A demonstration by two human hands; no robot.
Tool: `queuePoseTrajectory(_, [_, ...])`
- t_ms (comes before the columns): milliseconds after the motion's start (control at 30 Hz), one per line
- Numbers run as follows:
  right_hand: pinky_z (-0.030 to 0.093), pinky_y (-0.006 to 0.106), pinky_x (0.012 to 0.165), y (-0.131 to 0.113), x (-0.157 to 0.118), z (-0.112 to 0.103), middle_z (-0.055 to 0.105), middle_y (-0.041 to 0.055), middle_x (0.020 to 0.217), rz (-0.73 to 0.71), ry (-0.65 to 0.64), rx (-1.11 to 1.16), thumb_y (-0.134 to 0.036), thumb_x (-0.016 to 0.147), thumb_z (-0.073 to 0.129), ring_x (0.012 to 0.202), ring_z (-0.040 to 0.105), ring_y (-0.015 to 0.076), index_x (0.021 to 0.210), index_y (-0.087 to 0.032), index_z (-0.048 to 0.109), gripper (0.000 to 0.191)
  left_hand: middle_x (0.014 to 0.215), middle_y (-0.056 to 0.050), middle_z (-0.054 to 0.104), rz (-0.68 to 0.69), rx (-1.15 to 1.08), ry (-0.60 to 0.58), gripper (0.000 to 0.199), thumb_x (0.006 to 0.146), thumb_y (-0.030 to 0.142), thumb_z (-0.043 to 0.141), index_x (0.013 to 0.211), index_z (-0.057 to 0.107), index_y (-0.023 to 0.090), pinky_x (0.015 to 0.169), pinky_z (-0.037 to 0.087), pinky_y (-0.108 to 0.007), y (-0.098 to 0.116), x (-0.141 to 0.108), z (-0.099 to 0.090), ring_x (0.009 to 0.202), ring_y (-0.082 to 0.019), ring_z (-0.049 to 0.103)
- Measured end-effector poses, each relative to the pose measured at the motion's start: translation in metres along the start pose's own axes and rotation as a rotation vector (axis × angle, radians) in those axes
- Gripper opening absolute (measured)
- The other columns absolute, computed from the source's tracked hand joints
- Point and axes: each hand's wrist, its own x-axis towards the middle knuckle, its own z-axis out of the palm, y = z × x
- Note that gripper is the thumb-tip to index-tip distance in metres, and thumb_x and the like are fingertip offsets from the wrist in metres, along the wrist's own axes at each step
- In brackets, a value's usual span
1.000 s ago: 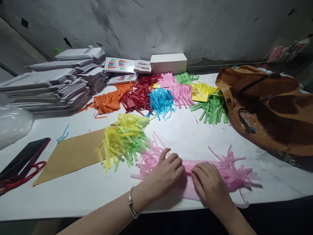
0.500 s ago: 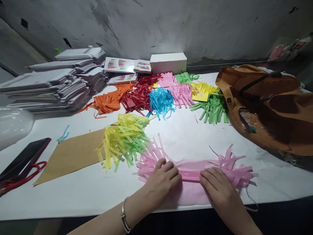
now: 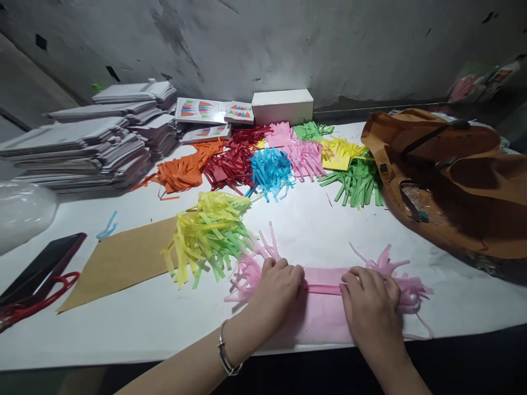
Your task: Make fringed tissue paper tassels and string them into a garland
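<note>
A sheet of pink fringed tissue paper lies near the table's front edge, its cut strips spreading out at both ends. Across its middle runs a narrow folded band of deeper pink. My left hand has its fingers curled onto the left part of this band. At the right part, my right hand grips the paper with bent fingers. Both hands partly cover the fringes. Just beyond my left hand, a yellow and green tissue tassel rests partly on a brown sheet.
Orange, dark red, blue and other tassels lie farther back. An open brown bag stands at right. Stacked white packs and a phone are at left, a white box by the wall.
My fingers have curled more and moved slightly away from me along the band. The folded pink band looks narrower, and more flat paper shows on the near side.
</note>
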Motion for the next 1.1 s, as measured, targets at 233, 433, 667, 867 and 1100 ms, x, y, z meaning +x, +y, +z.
queuePoseTrajectory(233, [0.038,0.036,0.083,-0.011,0.007,0.011,0.059,0.003,0.078,-0.308,-0.09,0.262,-0.004,0.095,0.047,0.077,0.051,0.0179,0.084,-0.017,0.064,0.024,0.086,-0.002,0.063,0.13,-0.001,0.007,0.015,0.091,0.007,0.06,0.082,0.06,0.019,0.081,0.033,-0.038,-0.004,-0.003,-0.004,0.084,-0.02,0.052])
queuePoseTrajectory(433, [0.036,0.037,0.083,-0.011,0.009,0.018,0.058,0.0033,0.08,-0.3,-0.099,0.261,-0.01,0.096,0.048,0.078,0.05,0.0182,0.083,-0.018,0.062,0.021,0.102,-0.004,0.063,0.29,0.031,0.08,0.006,0.093,0.014,0.06,0.093,0.063,0.019,0.094,0.032,-0.042,-0.006,-0.006,-0.001,0.093,-0.021,0.051])
queuePoseTrajectory(667, [0.035,0.037,0.081,0.001,0.007,0.019,0.055,0.0025,0.075,-0.336,-0.107,0.157,-0.009,0.095,0.047,0.075,0.048,0.0189,0.078,-0.019,0.058,0.023,0.098,-0.003,0.064,0.255,-0.059,0.075,0.007,0.094,0.015,0.059,0.095,0.065,0.019,0.088,0.035,-0.039,-0.013,-0.004,0.008,0.092,-0.02,0.052])
queuePoseTrajectory(867, [0.034,0.041,0.087,0.021,-0.002,0.01,0.058,0.0053,0.087,-0.181,-0.121,0.088,-0.013,0.099,0.042,0.087,0.051,0.0218,0.087,-0.019,0.058,0.021,0.094,-0.005,0.063,0.059,-0.076,0.03,0.015,0.094,0.013,0.053,0.086,0.064,0.017,0.081,0.038,-0.04,-0.001,0.001,0.005,0.088,-0.022,0.053])
queuePoseTrajectory(1100, [0.032,0.041,0.078,0.017,0.004,0.014,0.056,0.0031,0.077,-0.001,-0.111,0.032,-0.016,0.093,0.048,0.077,0.051,0.0229,0.077,-0.022,0.052,0.018,0.089,-0.007,0.061,0.067,0.122,-0.026,0.013,0.091,0.012,0.056,0.081,0.062,0.017,0.08,0.036,-0.044,0.006,0.013,-0.004,0.084,-0.024,0.053])
